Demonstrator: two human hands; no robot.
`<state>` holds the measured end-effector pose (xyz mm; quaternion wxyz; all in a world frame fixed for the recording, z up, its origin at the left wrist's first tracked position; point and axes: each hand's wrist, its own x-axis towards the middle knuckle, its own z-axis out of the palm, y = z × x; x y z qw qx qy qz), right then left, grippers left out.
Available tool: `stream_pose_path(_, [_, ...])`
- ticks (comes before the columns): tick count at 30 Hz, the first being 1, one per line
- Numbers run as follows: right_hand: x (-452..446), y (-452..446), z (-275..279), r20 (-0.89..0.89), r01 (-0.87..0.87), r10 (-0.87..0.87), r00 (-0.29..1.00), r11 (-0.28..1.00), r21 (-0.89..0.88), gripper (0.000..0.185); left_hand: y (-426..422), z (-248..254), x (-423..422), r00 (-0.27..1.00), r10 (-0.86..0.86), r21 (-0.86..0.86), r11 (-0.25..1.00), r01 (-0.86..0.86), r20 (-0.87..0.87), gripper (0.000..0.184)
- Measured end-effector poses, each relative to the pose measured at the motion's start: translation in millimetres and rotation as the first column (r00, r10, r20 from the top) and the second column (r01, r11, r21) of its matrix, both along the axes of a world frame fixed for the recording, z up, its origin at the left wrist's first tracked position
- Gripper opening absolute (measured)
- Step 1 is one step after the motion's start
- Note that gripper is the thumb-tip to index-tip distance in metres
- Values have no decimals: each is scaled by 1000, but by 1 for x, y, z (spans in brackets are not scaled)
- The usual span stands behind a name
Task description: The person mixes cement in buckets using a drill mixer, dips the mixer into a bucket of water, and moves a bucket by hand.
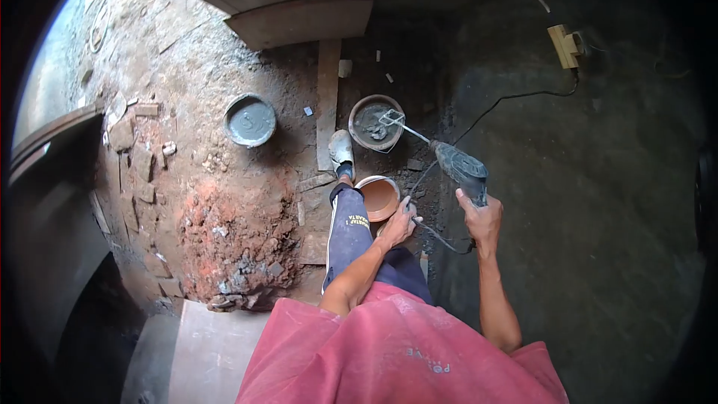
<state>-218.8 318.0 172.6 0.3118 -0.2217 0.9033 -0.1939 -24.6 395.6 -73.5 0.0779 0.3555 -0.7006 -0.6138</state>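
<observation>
Gripping a power drill (461,169) in the right hand (481,218), with fingers wrapping around the handle, and aiming the attached wire paddle (416,133) at a bucket of grey mix (351,124) (being unable to tell from this angle whether dipping into it or hanging just above). Pinching the drill's dark cord (516,95) between the curled fingers of the left hand (399,226), just beside a bucket of brown liquid (365,182), nearer to the body than the grey mix. Running the cord from a yellowish socket block (562,46) at the upper right, through the left hand, then back to the drill handle. Keeping a pale shoe (342,151) at the edge of a narrow board (327,82), just left of the grey mix. Facing another grey-filled bucket (229,123) farther left, near a heap of reddish soil (232,224). Wearing a red shirt (404,333) and dark trousers (348,239).
</observation>
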Motion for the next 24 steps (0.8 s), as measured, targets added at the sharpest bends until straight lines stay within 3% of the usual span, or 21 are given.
stream_pose_path(2, [-6,-6,-10,-23,-70,70,997,997,-7,29,8,-3,-12,997,3,40,999,1,-78,17])
stream_pose_path(4, [-10,-12,-33,-6,-183,183,983,983,-36,31,28,-11,-17,999,10,260,965,-1,-30,15])
stream_pose_path(7, [-21,-19,-76,14,-328,328,945,945,-2,34,53,-22,-32,977,154,91,986,-142,-146,19])
stream_pose_path(9, [-25,-23,-106,-1,-409,409,912,912,14,35,66,-17,-43,984,180,255,952,-169,-20,21])
stream_pose_path(14, [-30,-22,-173,-47,-532,531,846,847,1,38,109,-35,-70,946,324,172,931,-321,12,24])
stream_pose_path(16, [-33,-22,-170,-39,-558,560,828,829,44,35,129,-41,-85,860,510,-88,858,-506,30,26])
stream_pose_path(17, [-36,-19,-172,-23,-559,560,828,829,20,34,139,-42,-90,838,517,135,831,-540,172,27])
stream_pose_path(18, [-39,-20,-175,-9,-563,563,826,826,-9,34,142,-46,-93,831,529,132,823,-552,172,27])
stream_pose_path(20, [-45,-15,-182,43,-558,557,830,829,36,33,152,-50,-100,838,408,128,869,-479,362,34])
stream_pose_path(21, [-46,-13,-187,31,-569,568,822,821,55,32,150,-46,-103,831,420,121,864,-489,364,34])
stream_pose_path(23, [-43,-11,-205,16,-584,585,811,809,67,32,142,-29,-109,883,194,141,951,-277,427,43])
stream_pose_path(24, [-39,-8,-219,20,-601,602,798,792,106,31,143,-23,-112,882,199,139,949,-281,428,43])
